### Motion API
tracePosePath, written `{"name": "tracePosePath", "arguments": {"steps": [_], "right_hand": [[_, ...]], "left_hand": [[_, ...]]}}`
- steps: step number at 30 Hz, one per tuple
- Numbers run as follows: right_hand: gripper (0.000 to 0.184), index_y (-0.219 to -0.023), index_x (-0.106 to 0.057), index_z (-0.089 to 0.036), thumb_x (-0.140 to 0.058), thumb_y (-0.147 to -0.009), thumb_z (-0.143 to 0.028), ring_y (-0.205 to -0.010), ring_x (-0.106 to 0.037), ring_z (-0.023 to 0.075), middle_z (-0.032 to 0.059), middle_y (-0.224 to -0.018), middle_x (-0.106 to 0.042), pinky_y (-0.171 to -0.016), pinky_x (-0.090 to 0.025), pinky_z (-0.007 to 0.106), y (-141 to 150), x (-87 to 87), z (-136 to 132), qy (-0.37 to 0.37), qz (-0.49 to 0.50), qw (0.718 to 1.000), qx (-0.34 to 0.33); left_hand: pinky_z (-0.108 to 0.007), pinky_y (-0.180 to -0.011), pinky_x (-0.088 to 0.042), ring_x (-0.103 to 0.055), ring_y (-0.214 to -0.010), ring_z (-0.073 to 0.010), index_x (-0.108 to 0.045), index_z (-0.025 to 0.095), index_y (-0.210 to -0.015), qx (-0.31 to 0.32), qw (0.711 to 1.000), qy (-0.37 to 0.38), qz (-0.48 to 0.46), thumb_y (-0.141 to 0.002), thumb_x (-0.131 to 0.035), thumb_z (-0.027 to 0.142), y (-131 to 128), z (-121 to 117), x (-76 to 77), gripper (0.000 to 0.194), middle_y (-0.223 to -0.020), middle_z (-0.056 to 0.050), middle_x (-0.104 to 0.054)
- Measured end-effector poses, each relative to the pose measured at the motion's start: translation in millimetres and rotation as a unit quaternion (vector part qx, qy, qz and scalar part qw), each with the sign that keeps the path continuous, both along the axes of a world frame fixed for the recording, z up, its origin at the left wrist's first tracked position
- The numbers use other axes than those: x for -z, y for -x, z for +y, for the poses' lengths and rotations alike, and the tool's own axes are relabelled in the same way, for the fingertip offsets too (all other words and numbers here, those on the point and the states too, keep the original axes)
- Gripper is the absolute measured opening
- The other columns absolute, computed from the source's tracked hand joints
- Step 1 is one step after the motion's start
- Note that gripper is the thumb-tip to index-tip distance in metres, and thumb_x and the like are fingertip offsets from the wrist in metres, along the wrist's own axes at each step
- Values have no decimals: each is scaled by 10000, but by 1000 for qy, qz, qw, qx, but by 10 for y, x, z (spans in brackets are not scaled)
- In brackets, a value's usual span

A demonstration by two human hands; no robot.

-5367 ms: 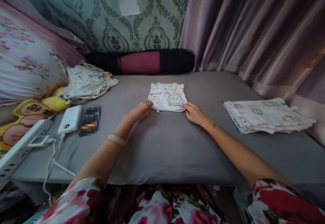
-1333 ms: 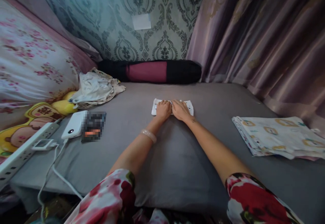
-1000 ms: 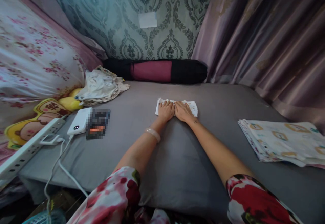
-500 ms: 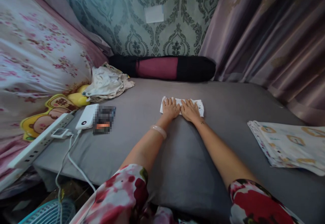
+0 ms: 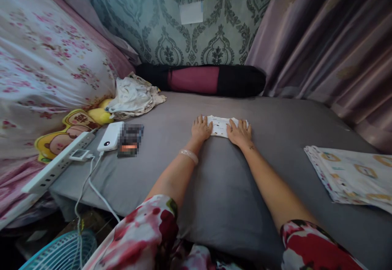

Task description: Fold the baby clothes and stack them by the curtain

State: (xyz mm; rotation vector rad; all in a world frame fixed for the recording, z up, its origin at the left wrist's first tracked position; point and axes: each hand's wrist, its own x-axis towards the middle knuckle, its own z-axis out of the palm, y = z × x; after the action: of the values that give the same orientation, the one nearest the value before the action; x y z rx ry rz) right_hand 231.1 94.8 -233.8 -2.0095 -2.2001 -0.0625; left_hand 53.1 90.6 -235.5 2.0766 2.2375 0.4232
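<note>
A small white folded cloth [image 5: 219,126] with a sparse dark print lies flat on the grey sheet [image 5: 171,139]. On its left end rests my left hand [image 5: 201,128], fingers spread and pointing away from me. My right hand [image 5: 239,131] presses on the right end, its fingers also stretched out and apart. Between the two hands the cloth's middle shows. Parts of both ends are hidden beneath my palms and fingers.
At the right lies a stack of folded printed cloths [image 5: 352,176]. Crumpled light cloths [image 5: 134,98] sit back left, near a black and maroon bolster [image 5: 196,80]. A white power bank [image 5: 110,137], a power strip [image 5: 58,161] and cables [image 5: 101,198] occupy the left edge.
My hands have slid apart, from nearly touching at the cloth's middle to its two ends, uncovering the centre. The whole view has shifted slightly.
</note>
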Motion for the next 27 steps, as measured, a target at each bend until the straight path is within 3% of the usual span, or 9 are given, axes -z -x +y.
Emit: {"name": "tracePosePath", "arguments": {"steps": [9,16,22,27], "right_hand": [[654,-1468,-343,-28,-225,-989,-457,-1422,-245,332,222,-1515,-347,-1126,-198,504,-8,50,53,11,3,1000,10],[624,-1459,-363,-54,-182,-999,-435,-1430,-244,314,189,-1524,-349,-1145,-165,512,-65,-7,60,22,25,999,-4],[620,-1471,-348,-56,-153,-1001,-410,-1453,-196,307,190,-1554,-290,-1155,-120,542,-157,-129,16,-8,36,999,1],[624,-1474,-342,-49,-180,-999,-419,-1449,-211,300,190,-1559,-280,-1157,-138,520,-190,-35,21,19,24,1000,7]], "left_hand": [[-432,-1175,-234,-299,-1431,-273,-331,81,-1480,-4,1000,-2,-5,-970,-189,495,44,-10,32,672,-1558,-150,-316],[-431,-1175,-244,-283,-1442,-252,-379,118,-1462,-1,1000,-21,-16,-987,-202,458,61,-69,-39,611,-1554,-116,-338],[-436,-1215,-118,-212,-1471,-226,-427,139,-1441,28,994,-104,15,-998,-136,424,28,-103,-128,601,-1551,-77,-351],[-431,-1192,-197,-289,-1443,-241,-420,127,-1440,44,998,-34,23,-996,-166,431,32,-87,-40,595,-1530,-123,-379]]}}
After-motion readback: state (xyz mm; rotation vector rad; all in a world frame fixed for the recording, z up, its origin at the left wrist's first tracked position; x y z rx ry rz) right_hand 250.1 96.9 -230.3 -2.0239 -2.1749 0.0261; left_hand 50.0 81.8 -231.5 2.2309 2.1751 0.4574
